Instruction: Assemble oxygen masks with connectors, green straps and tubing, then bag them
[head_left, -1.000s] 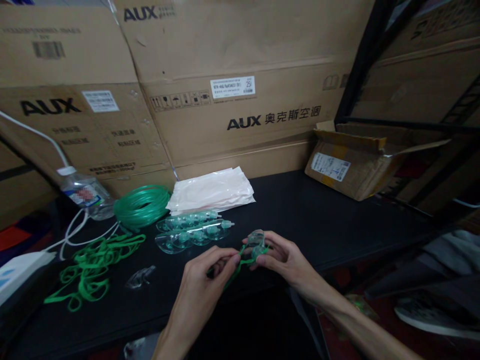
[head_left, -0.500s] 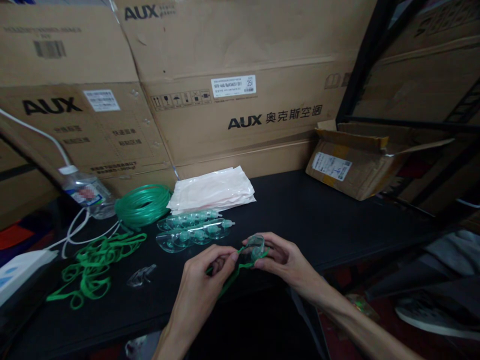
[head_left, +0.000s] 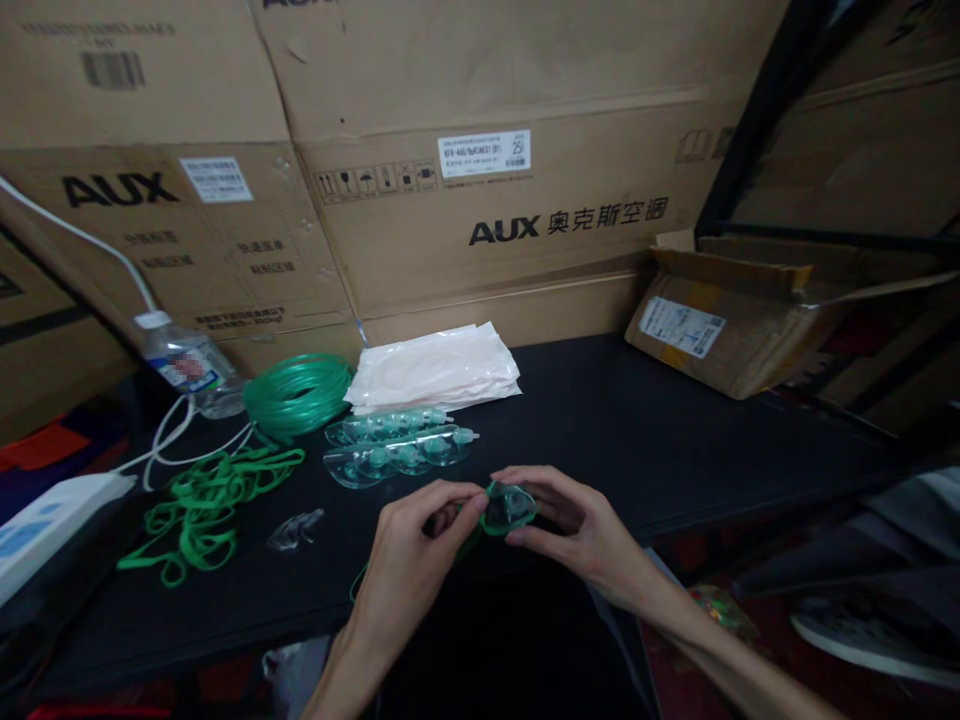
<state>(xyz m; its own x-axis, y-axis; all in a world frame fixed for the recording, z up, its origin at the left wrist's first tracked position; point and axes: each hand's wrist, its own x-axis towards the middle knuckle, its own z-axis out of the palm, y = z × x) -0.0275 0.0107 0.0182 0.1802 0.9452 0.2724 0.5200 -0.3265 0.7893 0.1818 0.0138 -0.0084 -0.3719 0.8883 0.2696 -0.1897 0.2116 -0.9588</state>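
Your right hand (head_left: 577, 525) has its fingers curled around a small clear mask (head_left: 508, 508), held just above the near edge of the black table (head_left: 675, 440) — thumb under it, fingertips over the top. Your left hand (head_left: 416, 545) meets it from the other side, thumb and forefinger pinched narrow on a green strap (head_left: 471, 540) right at the mask's edge; the strap trails down and left from there, below the table edge. Just beyond your hands lie a row of clear masks (head_left: 397, 450), nested one in another, and behind them a stack of white pouches (head_left: 439, 368). To the left sit a coil of green tubing (head_left: 300, 392), a loose heap of green straps (head_left: 206, 505), a single clear piece (head_left: 296, 530) and a water bottle (head_left: 187, 365) — all well apart from your hands.
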